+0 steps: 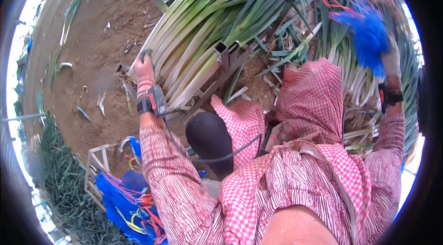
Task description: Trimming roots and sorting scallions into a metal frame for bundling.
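Left hand (144,72) gripping leek bundle (203,37) ends, right hand (390,58) blurred, clutching blue ties (369,35), fingers hidden

We see brown bare soil (99,37) on the left, with loose green leaves (69,16) and small scraps lying on it. Below the soil, at the lower left, a dark green heap of leek tops (60,185) lies. Beside it stands a small metal frame (99,164). Just beside this frame there is a blue bundle (124,199) with red and yellow strings (138,208) across it. A dark boot (210,141) is near the middle.
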The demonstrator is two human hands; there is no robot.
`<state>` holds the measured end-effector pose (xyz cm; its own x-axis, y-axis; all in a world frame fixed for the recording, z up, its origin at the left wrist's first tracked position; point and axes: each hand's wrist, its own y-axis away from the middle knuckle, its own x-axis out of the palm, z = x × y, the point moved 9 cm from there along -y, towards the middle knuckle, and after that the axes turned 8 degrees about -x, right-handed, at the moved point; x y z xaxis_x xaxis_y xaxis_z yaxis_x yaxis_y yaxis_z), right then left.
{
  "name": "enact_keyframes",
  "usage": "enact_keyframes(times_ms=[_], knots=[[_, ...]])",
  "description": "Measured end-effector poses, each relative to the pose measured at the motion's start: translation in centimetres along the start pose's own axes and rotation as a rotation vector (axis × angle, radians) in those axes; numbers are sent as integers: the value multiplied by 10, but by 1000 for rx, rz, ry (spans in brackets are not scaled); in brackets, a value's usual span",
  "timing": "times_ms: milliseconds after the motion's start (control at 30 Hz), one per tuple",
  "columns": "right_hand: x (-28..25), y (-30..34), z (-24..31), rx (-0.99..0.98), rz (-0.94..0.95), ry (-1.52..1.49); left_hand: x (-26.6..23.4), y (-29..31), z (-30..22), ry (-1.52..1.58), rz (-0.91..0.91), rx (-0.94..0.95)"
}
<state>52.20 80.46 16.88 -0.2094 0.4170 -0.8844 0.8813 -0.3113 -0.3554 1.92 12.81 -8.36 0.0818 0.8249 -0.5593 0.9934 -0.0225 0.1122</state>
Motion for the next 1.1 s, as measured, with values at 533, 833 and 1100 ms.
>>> enact_keyframes(times_ms=[533,833,1100], knots=[[188,538,73,161,1516,-316,107,137,-158,-2,392,279],[262,414,47,751,960,-902,180,176,-154,-267,386,360],[289,273,-60,1073,417,-787,278,174,-96,-421,591,69]])
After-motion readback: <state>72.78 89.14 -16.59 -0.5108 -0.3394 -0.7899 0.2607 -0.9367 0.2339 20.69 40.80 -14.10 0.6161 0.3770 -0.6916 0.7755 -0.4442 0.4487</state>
